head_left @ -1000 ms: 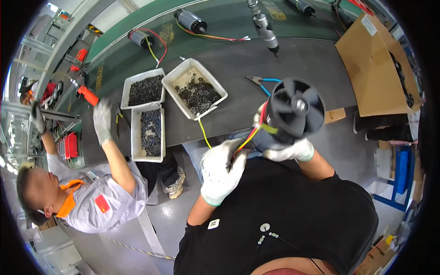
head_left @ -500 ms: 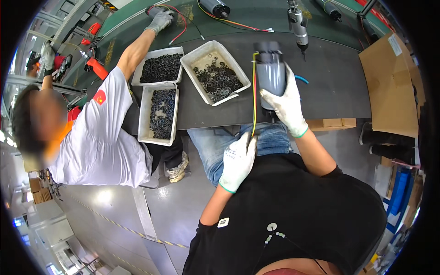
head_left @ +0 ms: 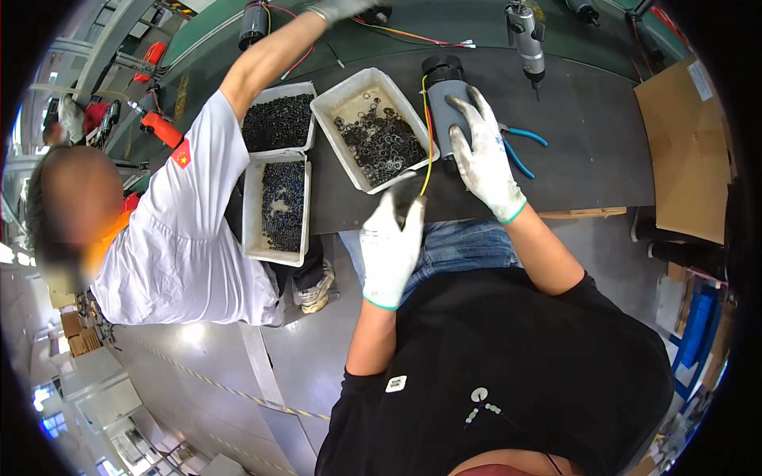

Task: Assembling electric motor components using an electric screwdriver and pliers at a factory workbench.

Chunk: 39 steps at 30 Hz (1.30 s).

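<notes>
Head view; 12 o'clock points away from the person. Reference part: the grey motor (head_left: pixel 441 109), positioned at or just above the desk (head_left: pixel 591 151). Contact with the surface cannot be confirmed. Long axis: nearly 12-to-6 o'clock, black end at 12 and tipped slightly toward 11.

Right hand (head_left: pixel 486 165): nearer of the two. Motor lies at 11 o'clock from it. Fingers are spread along the motor's 3 o'clock flank and touch it; whether they grip or merely rest cannot be told.

Left hand (head_left: pixel 391 255): apart from the motor, which lies just short of 1 o'clock from it. Thumb and fingers stand slightly parted. Tips are blurred.

Governing relation: the wires (head_left: pixel 429 131) leave the black end, follow the motor's 9 o'clock side, and run down to the left fingertips at 1 o'clock. Hold on them cannot be verified.

Adjacent items: tray (head_left: pixel 349 99) of rings, 9 o'clock from the motor; pliers (head_left: pixel 527 134), 2 o'clock from the right hand.
</notes>
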Available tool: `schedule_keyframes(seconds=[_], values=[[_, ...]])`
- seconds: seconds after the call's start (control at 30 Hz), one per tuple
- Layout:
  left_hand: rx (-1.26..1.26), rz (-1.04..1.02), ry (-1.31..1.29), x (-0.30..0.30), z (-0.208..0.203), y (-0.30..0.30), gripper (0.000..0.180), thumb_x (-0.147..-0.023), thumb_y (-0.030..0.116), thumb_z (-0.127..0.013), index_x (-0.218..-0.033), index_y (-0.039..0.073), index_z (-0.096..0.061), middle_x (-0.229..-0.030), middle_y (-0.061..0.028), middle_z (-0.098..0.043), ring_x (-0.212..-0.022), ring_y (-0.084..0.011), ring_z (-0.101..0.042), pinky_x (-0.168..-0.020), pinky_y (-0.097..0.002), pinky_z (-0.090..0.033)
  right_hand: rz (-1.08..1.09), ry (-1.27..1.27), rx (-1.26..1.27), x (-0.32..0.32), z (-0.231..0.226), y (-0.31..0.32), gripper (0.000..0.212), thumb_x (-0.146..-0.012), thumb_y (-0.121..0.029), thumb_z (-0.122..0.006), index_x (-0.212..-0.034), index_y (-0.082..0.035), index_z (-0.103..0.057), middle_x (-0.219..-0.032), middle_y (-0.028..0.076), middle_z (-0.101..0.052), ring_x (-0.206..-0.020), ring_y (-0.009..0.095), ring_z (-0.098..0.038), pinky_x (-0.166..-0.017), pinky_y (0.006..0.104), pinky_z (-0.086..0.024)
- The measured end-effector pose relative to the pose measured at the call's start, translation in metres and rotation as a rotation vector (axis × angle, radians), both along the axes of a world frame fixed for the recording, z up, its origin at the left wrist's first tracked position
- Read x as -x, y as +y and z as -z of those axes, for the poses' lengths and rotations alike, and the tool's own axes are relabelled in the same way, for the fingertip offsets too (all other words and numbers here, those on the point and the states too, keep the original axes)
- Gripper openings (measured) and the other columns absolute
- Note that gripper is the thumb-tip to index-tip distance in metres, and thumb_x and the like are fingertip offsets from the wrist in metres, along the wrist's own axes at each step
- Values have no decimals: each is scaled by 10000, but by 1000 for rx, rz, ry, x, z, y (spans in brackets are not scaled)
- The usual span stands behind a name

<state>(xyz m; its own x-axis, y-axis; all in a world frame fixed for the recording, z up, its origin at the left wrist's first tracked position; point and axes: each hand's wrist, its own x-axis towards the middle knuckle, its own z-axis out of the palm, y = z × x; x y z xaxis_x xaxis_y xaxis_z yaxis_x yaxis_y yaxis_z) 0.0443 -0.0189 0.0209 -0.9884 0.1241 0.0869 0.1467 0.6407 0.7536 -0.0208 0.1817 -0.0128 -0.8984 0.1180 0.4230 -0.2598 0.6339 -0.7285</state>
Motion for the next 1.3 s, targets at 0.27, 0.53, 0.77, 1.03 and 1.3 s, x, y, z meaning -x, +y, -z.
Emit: schedule_keyframes(seconds=[0.27, 0.53, 0.77, 1.03, 1.3], values=[[-174, -193, 28, 9, 2, -30, 336, -988, 235, -683, -1237, 9, -684, -980, -173, -739, -839, -281, -717, -786, -401, -568, -99, -134, -154, -6, -10, -2, 552, -908, -204, -685, -1430, -73, -564, -1631, 377, -218, -1535, 511, -217, -1244, 522, -240], [390, 67, 390, 133, -53, -15, 253, -945, 236, -703, -1133, 70, -732, -1001, -151, -736, -937, -333, -704, -854, -430, -554, -57, -87, -112, -9, -9, 2, 545, -897, -220, -709, -1401, -57, -585, -1629, 350, -259, -1529, 487, -258, -1233, 520, -271], [652, 259, 217, 252, 34, -1, 380, -914, 373, -721, -1124, 57, -757, -1096, -184, -745, -1072, -341, -695, -949, -428, -535, 109, -175, -141, -38, -19, 59, 492, -894, -230, -733, -1314, -14, -595, -1515, 265, -465, -1420, 437, -432, -1184, 514, -343], [718, 290, 303, 251, 35, 4, 377, -916, 381, -702, -1070, 42, -761, -1113, -179, -740, -1081, -347, -692, -950, -437, -539, 277, -204, -449, -59, 11, 87, 453, -868, -220, -757, -1242, -11, -610, -1436, 238, -543, -1366, 417, -482, -1150, 520, -368], [946, 341, 412, 244, 18, 13, 365, -925, 359, -678, -1074, 34, -750, -993, -188, -750, -889, -345, -726, -842, -468, -563, 205, -194, -593, -46, 7, 92, 417, -865, -196, -751, -1203, 6, -612, -1323, 221, -594, -1261, 406, -545, -1060, 532, -430]])
